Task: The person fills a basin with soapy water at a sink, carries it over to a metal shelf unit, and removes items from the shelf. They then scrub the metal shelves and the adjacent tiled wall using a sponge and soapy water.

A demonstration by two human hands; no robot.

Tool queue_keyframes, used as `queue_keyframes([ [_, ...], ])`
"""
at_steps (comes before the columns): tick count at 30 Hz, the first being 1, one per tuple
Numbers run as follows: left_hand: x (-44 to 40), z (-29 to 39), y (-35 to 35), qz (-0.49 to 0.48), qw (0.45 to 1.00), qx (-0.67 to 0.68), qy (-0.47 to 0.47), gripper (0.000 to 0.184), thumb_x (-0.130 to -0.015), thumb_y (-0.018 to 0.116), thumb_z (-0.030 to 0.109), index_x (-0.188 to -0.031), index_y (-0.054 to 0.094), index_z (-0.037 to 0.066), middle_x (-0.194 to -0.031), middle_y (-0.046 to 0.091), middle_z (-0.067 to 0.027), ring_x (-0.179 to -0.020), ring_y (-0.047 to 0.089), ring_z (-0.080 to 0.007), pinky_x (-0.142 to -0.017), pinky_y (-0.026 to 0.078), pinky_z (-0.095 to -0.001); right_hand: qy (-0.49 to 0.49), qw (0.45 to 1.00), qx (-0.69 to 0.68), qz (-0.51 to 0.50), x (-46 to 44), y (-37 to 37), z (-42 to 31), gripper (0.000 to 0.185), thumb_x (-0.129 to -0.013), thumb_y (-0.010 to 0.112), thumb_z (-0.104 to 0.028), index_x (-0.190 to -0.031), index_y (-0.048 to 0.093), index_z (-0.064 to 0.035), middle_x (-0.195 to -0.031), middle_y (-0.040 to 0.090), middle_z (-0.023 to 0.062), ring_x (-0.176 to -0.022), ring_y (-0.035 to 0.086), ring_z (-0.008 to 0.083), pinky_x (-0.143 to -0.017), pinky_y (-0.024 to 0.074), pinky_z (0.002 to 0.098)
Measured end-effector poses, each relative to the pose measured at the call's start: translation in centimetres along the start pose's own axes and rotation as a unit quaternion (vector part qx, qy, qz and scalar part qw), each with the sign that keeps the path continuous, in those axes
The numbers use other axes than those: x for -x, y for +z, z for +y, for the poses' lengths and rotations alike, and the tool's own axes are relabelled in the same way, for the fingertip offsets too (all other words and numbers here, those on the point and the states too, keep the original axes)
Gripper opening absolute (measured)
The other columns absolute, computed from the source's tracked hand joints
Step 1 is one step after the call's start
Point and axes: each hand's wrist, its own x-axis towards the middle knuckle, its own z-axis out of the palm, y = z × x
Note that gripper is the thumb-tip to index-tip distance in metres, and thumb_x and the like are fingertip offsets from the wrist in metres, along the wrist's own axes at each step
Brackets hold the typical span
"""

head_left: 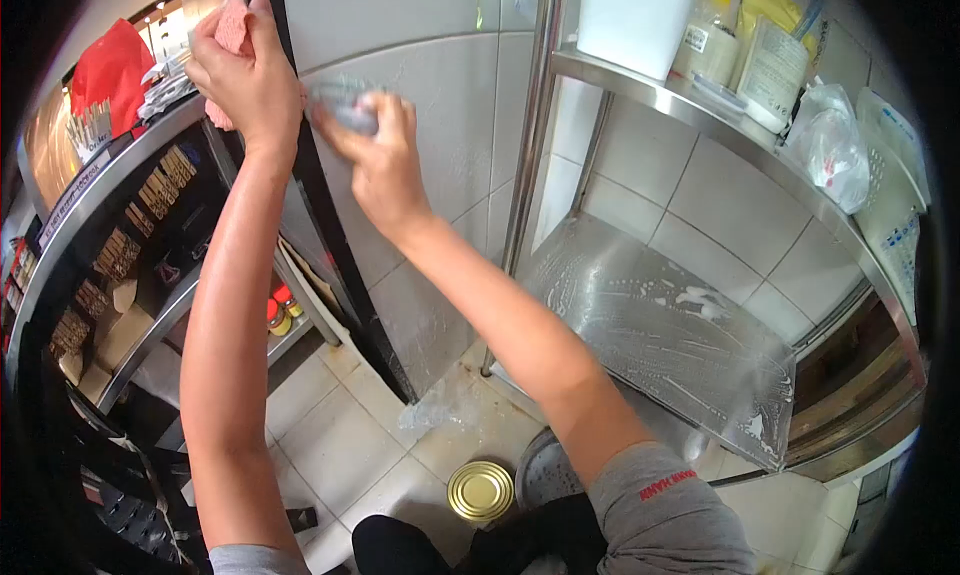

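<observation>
My left hand (250, 80) is closed on a pink cloth (232, 27), raised beside the dark edge of a wall panel. My right hand (385, 165) grips a greyish scrubbing pad (352, 107), blurred by motion, against the white tiled wall (440, 105). Wet streaks run over the tiles around it. The pad's exact material cannot be made out.
On the right stands a steel rack; its soapy lower shelf (650, 315) shows foam, and its upper shelf holds a white tub (635, 20), bottles and bags. A gold tin (480, 490) and a grey bucket (548, 470) stand on the floor near my legs.
</observation>
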Motion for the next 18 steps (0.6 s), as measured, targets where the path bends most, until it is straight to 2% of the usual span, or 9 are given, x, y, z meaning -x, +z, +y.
queue_keyframes([
  [3, -0.2, 0.5, -0.3, -0.009, 1.000, -0.010, -0.001, 0.060, -0.085, 0.061, 0.046, -0.113, 0.051, -0.005, -0.116, 0.045, -0.0216, -0.110, 0.043, -0.0322, -0.094, 0.034, -0.0398, 0.046, 0.999, -0.004, -0.006, 4.7, 0.9, -0.8, 0.047, -0.077, 0.052, 0.006, -0.115, 0.064, -0.0182, -0.108, 0.047, 0.0161, -0.099, 0.044, 0.0337, -0.085, 0.0404, 0.0385],
  [6, 0.1, 0.3, 0.0, 0.001, 1.000, -0.021, -0.013, 0.066, -0.076, 0.069, 0.050, -0.114, 0.047, 0.000, -0.113, 0.044, -0.0216, -0.111, 0.039, -0.0337, -0.095, 0.032, -0.0410, 0.153, 0.980, -0.053, -0.112, 18.6, 1.0, 0.0, 0.038, -0.080, 0.058, -0.003, -0.114, 0.064, -0.0176, -0.115, 0.048, 0.0178, -0.105, 0.046, 0.0346, -0.091, 0.0405, 0.0395],
  [8, -0.1, -0.5, -0.1, -0.018, 0.998, -0.062, 0.017, 0.072, -0.068, 0.074, 0.053, -0.112, 0.049, 0.002, -0.110, 0.047, -0.0223, -0.111, 0.038, -0.0351, -0.095, 0.032, -0.0422, 0.186, 0.971, -0.085, -0.125, 18.9, 0.4, -0.4, 0.037, -0.080, 0.060, -0.006, -0.115, 0.064, -0.0167, -0.118, 0.047, 0.0184, -0.107, 0.047, 0.0352, -0.093, 0.0402, 0.0393],
  [9, 0.1, -0.2, 0.0, 0.016, 0.998, -0.061, 0.020, 0.073, -0.067, 0.075, 0.053, -0.110, 0.051, 0.000, -0.108, 0.050, -0.0229, -0.109, 0.041, -0.0351, -0.094, 0.033, -0.0425, 0.203, 0.966, -0.098, -0.128, 18.7, 0.3, -0.4, 0.036, -0.079, 0.061, -0.007, -0.115, 0.064, -0.0163, -0.119, 0.047, 0.0188, -0.108, 0.047, 0.0355, -0.094, 0.0400, 0.0392],
  [11, -0.1, -1.1, 0.0, -0.003, 0.996, -0.089, 0.021, 0.076, -0.067, 0.075, 0.054, -0.111, 0.052, -0.003, -0.108, 0.051, -0.0241, -0.109, 0.043, -0.0348, -0.095, 0.033, -0.0424, 0.127, 0.990, -0.032, -0.047, 11.6, 1.1, -0.1, 0.038, -0.079, 0.059, -0.003, -0.114, 0.064, -0.0156, -0.115, 0.048, 0.0202, -0.105, 0.046, 0.0364, -0.091, 0.0404, 0.0400],
  [13, -0.2, -1.6, -0.1, -0.024, 0.997, -0.070, 0.002, 0.079, -0.067, 0.075, 0.055, -0.113, 0.051, -0.004, -0.110, 0.049, -0.0240, -0.111, 0.042, -0.0347, -0.096, 0.033, -0.0424, 0.116, 0.992, -0.038, 0.018, 3.3, 0.0, -0.4, 0.045, -0.078, 0.054, 0.004, -0.119, 0.059, -0.0138, -0.110, 0.045, 0.0221, -0.101, 0.044, 0.0380, -0.089, 0.0399, 0.0421],
  [14, 0.4, 0.3, 0.0, 0.027, 0.997, -0.067, -0.003, 0.078, -0.070, 0.071, 0.057, -0.111, 0.054, -0.006, -0.106, 0.052, -0.0252, -0.104, 0.049, -0.0366, -0.092, 0.038, -0.0417, 0.133, 0.991, -0.016, 0.029, 3.9, 0.3, -0.6, 0.048, -0.077, 0.053, 0.006, -0.121, 0.057, -0.0121, -0.109, 0.044, 0.0215, -0.100, 0.044, 0.0374, -0.087, 0.0399, 0.0422],
  [16, 0.2, 0.0, -0.1, 0.007, 0.995, -0.096, 0.001, 0.080, -0.070, 0.070, 0.059, -0.111, 0.054, -0.007, -0.107, 0.052, -0.0253, -0.105, 0.048, -0.0362, -0.092, 0.037, -0.0427, 0.158, 0.986, 0.022, 0.049, 6.6, 1.2, -2.0, 0.053, -0.074, 0.050, 0.011, -0.123, 0.052, -0.0087, -0.106, 0.043, 0.0202, -0.099, 0.044, 0.0362, -0.084, 0.0398, 0.0423],
  [18, 0.3, -0.3, -0.2, 0.002, 0.993, -0.119, 0.010, 0.078, -0.069, 0.071, 0.059, -0.111, 0.055, -0.006, -0.108, 0.052, -0.0242, -0.107, 0.046, -0.0357, -0.094, 0.036, -0.0425, 0.191, 0.975, -0.008, -0.114, 15.5, 0.9, -2.1, 0.052, -0.073, 0.049, 0.010, -0.120, 0.052, -0.0094, -0.102, 0.041, 0.0173, -0.099, 0.044, 0.0359, -0.084, 0.0412, 0.0398],
])
